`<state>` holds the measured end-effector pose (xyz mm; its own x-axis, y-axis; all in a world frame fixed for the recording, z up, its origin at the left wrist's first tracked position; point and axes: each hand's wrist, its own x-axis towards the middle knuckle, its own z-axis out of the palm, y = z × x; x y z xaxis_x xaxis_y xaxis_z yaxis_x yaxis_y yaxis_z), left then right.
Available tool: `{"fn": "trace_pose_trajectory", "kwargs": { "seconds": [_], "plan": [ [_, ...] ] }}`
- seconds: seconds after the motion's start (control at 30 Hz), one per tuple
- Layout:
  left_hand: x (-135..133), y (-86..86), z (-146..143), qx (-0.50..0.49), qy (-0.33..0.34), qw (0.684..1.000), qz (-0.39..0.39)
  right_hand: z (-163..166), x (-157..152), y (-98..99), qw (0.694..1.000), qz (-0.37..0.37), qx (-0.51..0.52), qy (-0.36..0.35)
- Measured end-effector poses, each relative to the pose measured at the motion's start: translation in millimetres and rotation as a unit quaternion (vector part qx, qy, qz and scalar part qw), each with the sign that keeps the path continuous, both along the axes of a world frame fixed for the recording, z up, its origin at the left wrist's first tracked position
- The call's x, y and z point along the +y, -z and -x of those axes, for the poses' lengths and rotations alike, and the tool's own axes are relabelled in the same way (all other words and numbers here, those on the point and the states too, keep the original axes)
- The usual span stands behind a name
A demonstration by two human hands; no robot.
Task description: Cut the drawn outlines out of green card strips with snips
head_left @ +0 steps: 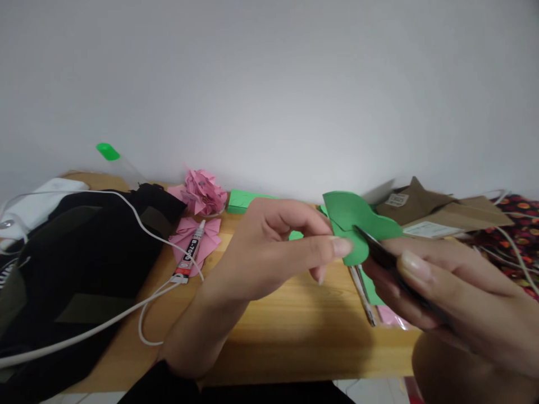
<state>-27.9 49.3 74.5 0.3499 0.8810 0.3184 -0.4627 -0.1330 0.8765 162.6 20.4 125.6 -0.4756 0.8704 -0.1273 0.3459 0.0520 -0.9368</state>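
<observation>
the right hand (458,280) grips a dark tool (387,261), its tip at a green paper (349,213) held above the wooden table (295,336), one edge pinched by the left hand (273,255), with a pen (362,294) lying below and a glue tube (191,255) on folded pink paper (211,227) farther left.

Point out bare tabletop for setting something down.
Free: the front middle of the wooden table, between the left forearm and white pen, in view below the left hand. Crowded: black fabric and glue tube left, pink paper flower behind, brown paper packaging right.
</observation>
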Motion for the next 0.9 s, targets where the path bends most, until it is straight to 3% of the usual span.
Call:
{"fn": "trace_pose_trajectory", "kwargs": {
  "seconds": [0.3, 0.67, 0.9],
  "plan": [
    [3, -0.3, 2, 0.001, 0.024, 1.000, 0.019, -4, 3, -0.6, 1.000, 0.008, 0.013, -0.018],
    [5, -1.5, 6, 0.029, 0.054, 0.998, 0.021, -14, -3, -4.1, 0.997, 0.080, 0.005, -0.004],
    [4, -2.5, 6, 0.015, 0.051, 0.999, 0.012, -9, 2, -3.8, 0.999, 0.035, -0.017, -0.030]
  ]
}}
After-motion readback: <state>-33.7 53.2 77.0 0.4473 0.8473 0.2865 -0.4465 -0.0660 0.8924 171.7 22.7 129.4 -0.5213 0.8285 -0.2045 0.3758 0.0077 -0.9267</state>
